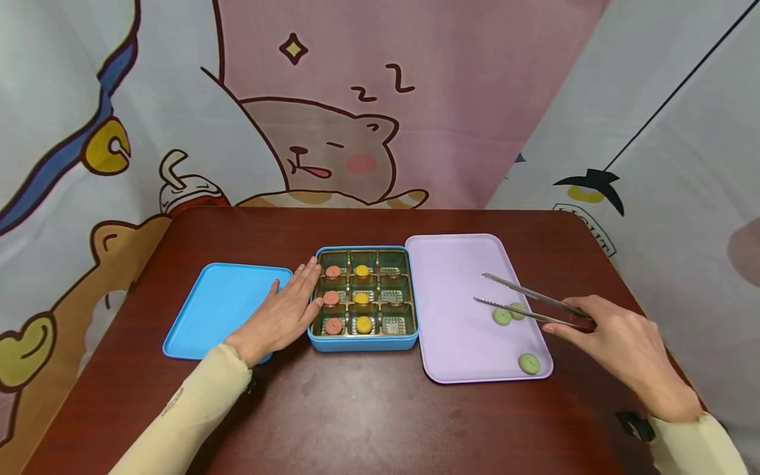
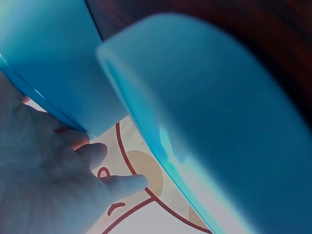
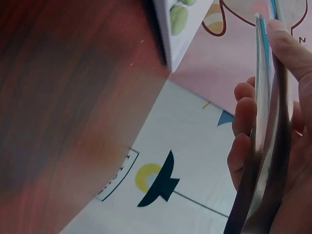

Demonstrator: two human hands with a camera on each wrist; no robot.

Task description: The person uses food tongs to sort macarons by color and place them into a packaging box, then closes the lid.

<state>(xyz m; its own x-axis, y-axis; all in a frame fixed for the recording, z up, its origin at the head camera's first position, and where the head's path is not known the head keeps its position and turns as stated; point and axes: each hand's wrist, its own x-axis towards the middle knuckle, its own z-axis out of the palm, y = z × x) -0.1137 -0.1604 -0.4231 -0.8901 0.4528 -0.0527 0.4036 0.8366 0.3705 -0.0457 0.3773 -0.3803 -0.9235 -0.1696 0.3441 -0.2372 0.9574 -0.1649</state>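
My left hand (image 1: 282, 313) rests against the left side of a blue box (image 1: 363, 344), its fingers straight along the rim. Inside the box is a divided insert; pink discs (image 1: 333, 326) occupy the left column and yellow discs (image 1: 364, 324) the middle one, while the right column holds no discs. My right hand (image 1: 623, 340) grips metal tongs (image 1: 534, 300), whose arms stand apart over a lilac tray (image 1: 457, 356). Green discs (image 1: 501, 317) lie on that tray, two close to the tong arms and another green disc (image 1: 529, 363) near the front right corner. In the right wrist view, fingers wrap the tongs (image 3: 268, 126).
A blue lid (image 1: 220, 310) lies flat on the brown table (image 1: 356, 409), left of the box and partly under my left forearm. The tray stands directly against the box's right side. A printed cloth (image 1: 463, 99) hangs behind the table.
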